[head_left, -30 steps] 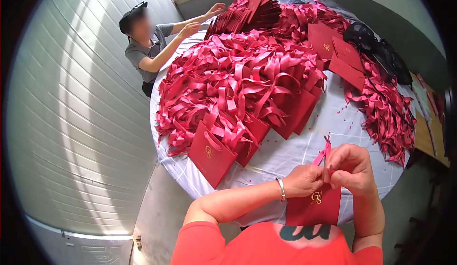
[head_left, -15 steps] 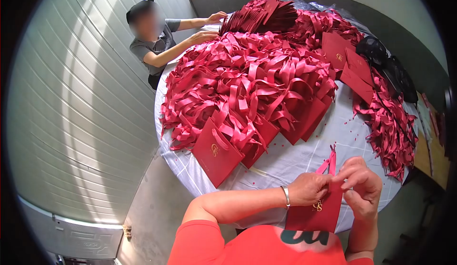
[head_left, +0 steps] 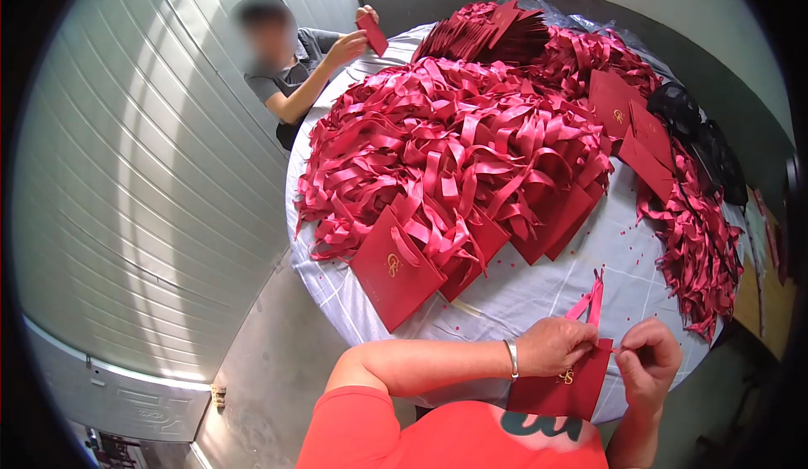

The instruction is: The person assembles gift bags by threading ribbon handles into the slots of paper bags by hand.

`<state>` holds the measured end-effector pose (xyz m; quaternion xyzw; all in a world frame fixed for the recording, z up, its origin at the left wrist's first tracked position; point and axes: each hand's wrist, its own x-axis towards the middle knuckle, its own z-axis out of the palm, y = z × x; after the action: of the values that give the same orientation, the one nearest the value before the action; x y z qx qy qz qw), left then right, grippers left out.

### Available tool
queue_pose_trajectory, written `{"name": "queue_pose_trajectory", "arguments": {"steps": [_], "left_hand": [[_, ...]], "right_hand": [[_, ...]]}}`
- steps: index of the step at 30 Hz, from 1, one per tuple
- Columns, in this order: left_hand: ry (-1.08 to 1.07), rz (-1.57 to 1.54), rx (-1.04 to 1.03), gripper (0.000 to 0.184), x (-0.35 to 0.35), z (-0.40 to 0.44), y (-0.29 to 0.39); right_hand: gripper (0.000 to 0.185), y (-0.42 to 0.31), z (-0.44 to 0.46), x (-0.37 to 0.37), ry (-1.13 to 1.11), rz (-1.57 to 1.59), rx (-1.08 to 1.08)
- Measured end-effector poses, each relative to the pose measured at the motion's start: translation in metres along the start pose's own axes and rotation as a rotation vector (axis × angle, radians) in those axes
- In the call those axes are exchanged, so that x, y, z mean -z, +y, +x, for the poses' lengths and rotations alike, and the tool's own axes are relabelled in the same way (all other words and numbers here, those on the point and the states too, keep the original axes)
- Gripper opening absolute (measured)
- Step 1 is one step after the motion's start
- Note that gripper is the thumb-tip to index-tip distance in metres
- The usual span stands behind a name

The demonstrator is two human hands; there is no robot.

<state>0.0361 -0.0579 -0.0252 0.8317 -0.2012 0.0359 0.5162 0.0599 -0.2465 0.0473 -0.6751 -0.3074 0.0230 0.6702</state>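
Note:
A red paper gift bag (head_left: 562,397) with gold lettering lies at the table's near edge, in front of my red shirt. My left hand (head_left: 554,347), with a silver bracelet at the wrist, is closed on the bag's top edge and covers part of it. Above its fingers a pink ribbon (head_left: 596,302) sticks up in a narrow loop. Just right of the bag, my right hand (head_left: 650,358) is pinched, and a thin bit of ribbon runs from the bag's top corner to its fingertips.
A large heap of ribbon-handled red bags (head_left: 446,149) covers the round table (head_left: 337,301). More bags (head_left: 699,250) and a black item (head_left: 715,153) lie at the right. Across the table a person (head_left: 295,82) holds a small red piece (head_left: 371,34).
My right hand has moved slightly down and away from the left, drawing out a thin ribbon end. The person opposite has lifted a red piece off the table. The view has shifted slightly.

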Motion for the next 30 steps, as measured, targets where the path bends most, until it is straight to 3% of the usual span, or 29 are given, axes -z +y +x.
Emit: {"name": "queue_pose_trajectory", "arguments": {"steps": [2, 5, 8, 11, 16, 19, 22, 24, 28, 30], "left_hand": [[0.018, -0.05, -0.029, 0.011, 0.0, 0.0, 0.0], [0.029, -0.011, -0.022, 0.01, 0.002, -0.001, 0.004], [0.038, 0.192, -0.03, 0.014, 0.004, 0.0, 0.007], [0.077, -0.006, 0.101, 0.025, 0.004, 0.001, 0.012], [-0.158, -0.206, 0.177, 0.019, 0.026, 0.008, 0.006], [-0.341, 0.004, 0.238, 0.022, 0.058, 0.023, 0.018], [-0.431, 0.152, 0.251, 0.023, 0.071, 0.033, 0.026], [-0.513, 0.048, 0.324, 0.021, 0.073, 0.037, 0.025], [-0.463, -0.113, 0.303, 0.019, 0.072, 0.019, 0.016], [-0.455, -0.262, 0.494, 0.018, 0.079, 0.012, 0.022]], "right_hand": [[0.027, -0.009, 0.0, -0.005, -0.054, -0.305, 0.081], [0.023, -0.009, 0.002, -0.01, -0.148, -0.47, 0.196], [0.022, 0.003, -0.001, -0.007, -0.083, -0.517, 0.1], [0.019, 0.016, -0.008, -0.001, -0.111, -0.512, 0.015], [0.015, 0.024, -0.014, 0.007, -0.192, -0.503, -0.04], [0.015, 0.026, -0.009, 0.008, -0.216, -0.361, -0.067], [0.018, 0.028, -0.003, 0.0, -0.243, -0.461, 0.038], [0.02, 0.028, -0.004, -0.003, -0.261, -0.529, 0.087], [0.021, 0.031, -0.012, -0.002, -0.194, -0.521, 0.083], [0.02, 0.031, -0.015, 0.002, -0.182, -0.506, 0.031]]}}
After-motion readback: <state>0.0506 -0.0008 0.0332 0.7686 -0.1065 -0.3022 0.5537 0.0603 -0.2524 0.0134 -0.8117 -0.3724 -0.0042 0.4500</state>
